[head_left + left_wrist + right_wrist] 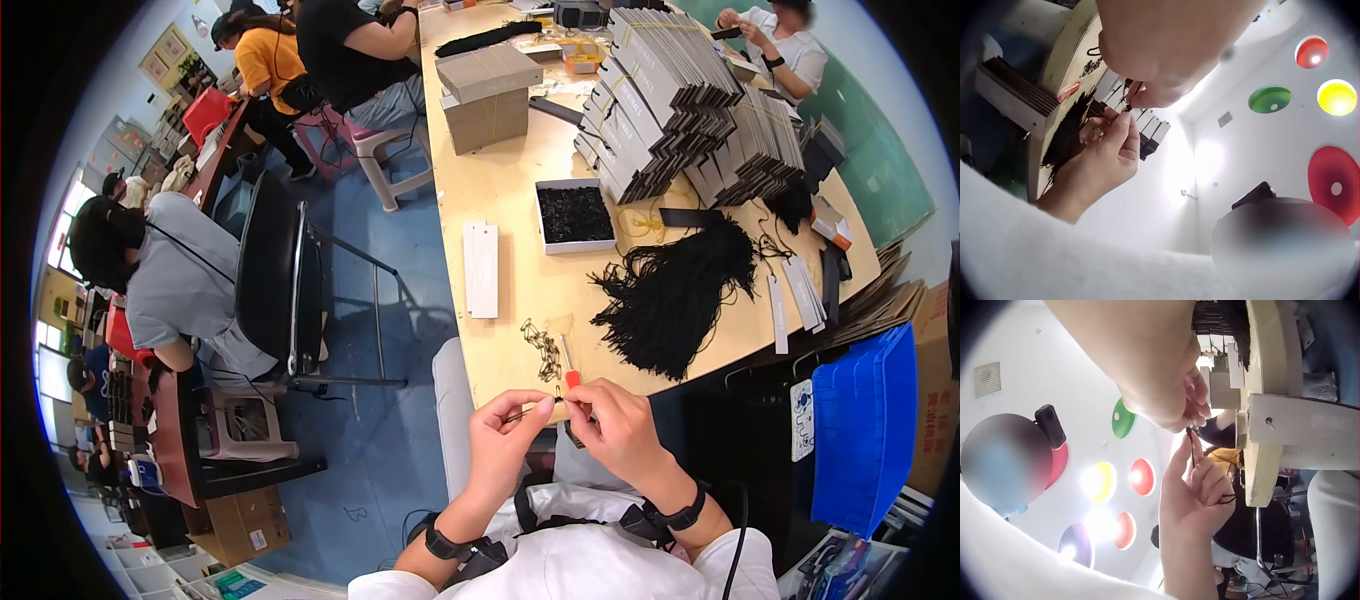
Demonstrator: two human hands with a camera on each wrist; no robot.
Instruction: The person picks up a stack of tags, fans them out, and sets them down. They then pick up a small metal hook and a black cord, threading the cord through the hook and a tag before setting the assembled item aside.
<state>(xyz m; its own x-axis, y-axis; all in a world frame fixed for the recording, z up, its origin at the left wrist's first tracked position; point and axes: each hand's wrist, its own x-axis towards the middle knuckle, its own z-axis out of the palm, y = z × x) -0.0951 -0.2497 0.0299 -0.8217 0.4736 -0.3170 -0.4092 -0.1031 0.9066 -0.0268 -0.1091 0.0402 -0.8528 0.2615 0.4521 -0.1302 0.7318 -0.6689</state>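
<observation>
Both hands meet just off the table's near edge in the head view. My left hand [507, 437] pinches a thin black cord [1193, 450] between thumb and forefinger, and part of the cord runs across its palm in the right wrist view. My right hand [617, 428] pinches the small dark end of that cord [558, 399], its fingertips almost touching the left ones. What exactly the dark end is, I cannot tell. Beyond the fingers lie a red-handled tool [572, 378] and a small heap of bronze-coloured clips [541, 350].
On the table [520, 190] are white tags [481, 270], a box of small black pieces [576, 215], a heap of black cords [680, 295], stacked grey tags [665, 100] and grey boxes [487, 110]. A blue bin [862, 430] stands at the right. Several people sit around.
</observation>
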